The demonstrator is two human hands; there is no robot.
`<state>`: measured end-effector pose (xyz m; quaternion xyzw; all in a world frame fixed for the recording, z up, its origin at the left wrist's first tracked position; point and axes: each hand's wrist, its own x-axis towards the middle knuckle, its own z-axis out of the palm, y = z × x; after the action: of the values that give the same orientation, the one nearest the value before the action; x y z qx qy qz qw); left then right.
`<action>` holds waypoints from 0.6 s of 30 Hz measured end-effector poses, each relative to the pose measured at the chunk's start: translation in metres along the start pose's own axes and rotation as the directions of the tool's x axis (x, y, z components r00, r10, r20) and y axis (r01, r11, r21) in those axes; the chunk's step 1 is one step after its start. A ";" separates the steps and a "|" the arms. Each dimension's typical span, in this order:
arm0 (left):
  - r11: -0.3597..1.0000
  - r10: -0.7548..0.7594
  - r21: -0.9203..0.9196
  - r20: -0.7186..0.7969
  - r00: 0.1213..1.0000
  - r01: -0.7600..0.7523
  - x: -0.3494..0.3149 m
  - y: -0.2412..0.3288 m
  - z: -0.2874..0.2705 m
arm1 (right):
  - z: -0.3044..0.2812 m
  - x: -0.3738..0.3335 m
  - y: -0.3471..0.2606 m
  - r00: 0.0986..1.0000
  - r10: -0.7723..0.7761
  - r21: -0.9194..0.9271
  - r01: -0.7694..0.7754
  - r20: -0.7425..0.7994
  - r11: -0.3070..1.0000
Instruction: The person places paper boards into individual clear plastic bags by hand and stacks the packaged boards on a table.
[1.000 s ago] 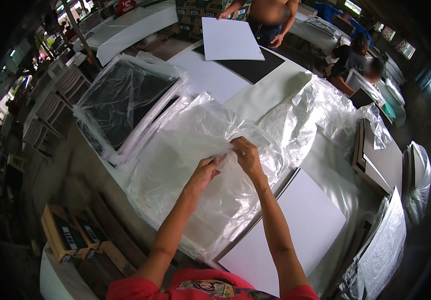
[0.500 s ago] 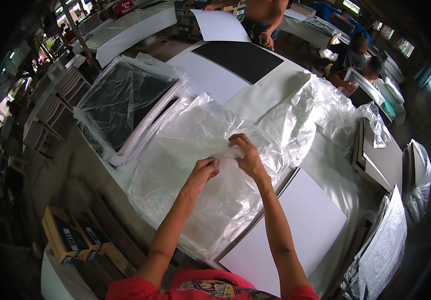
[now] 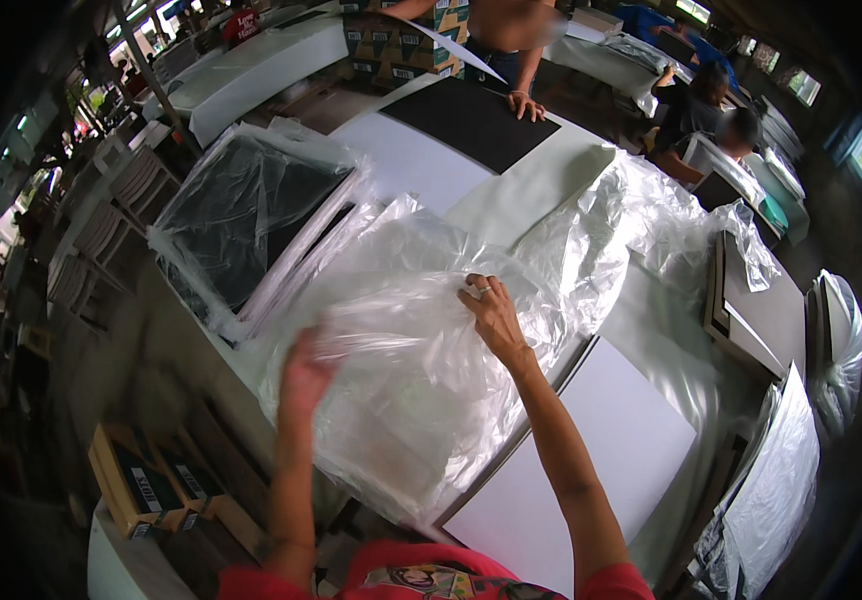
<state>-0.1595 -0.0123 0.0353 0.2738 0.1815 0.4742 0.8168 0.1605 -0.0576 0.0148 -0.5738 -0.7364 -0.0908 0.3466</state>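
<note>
A large clear plastic bag (image 3: 391, 400) lies crumpled across the table in front of me. My right hand (image 3: 494, 315) pinches its upper edge between thumb and fingers. To the left, my left hand (image 3: 308, 372) is smeared by motion; stretched film runs up to its fingers, so it appears to grip the bag too. The film spans the gap between both hands, slightly lifted. Beside my right forearm lies a stack of white boards (image 3: 581, 440). Past my left hand, a dark panel wrapped in clear plastic (image 3: 251, 215) rests on the table.
Across the table (image 3: 531, 205), a person's hand (image 3: 525, 106) presses on a black sheet (image 3: 461, 120) beside a white sheet (image 3: 411, 160). More crumpled film (image 3: 641, 215) and grey boards (image 3: 761, 300) lie to the right. Cartons (image 3: 141, 475) stand low at left, chairs (image 3: 101, 235) beyond.
My left hand has swung left and down, away from my right, spreading the film between them. My right hand has stayed nearly in place. Across the table, the person's hand has come down onto the black sheet.
</note>
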 end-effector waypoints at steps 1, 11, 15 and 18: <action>0.995 0.092 -0.033 -0.008 0.996 -0.092 -0.019 0.032 -0.022 | 0.007 -0.004 0.011 0.998 0.052 -0.064 -0.050 0.030 0.997; 0.866 0.459 -0.149 0.616 0.640 -0.477 -0.309 0.381 -0.065 | 0.052 -0.039 0.070 0.730 0.652 -0.444 -0.524 0.206 0.727; 0.900 0.318 -0.417 0.428 0.846 -0.127 -0.232 0.292 0.030 | 0.028 -0.041 0.058 0.766 0.638 -0.476 -0.533 0.080 0.700; 0.796 0.203 0.601 -0.160 0.966 -0.068 -0.126 0.156 0.039 | -0.005 -0.024 0.014 0.878 0.477 -0.227 -0.471 -0.033 0.852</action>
<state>-0.3037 -0.0705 0.1673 0.4733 0.3873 0.4785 0.6301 0.1782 -0.0745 0.0003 -0.7744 -0.5612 -0.0795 0.2811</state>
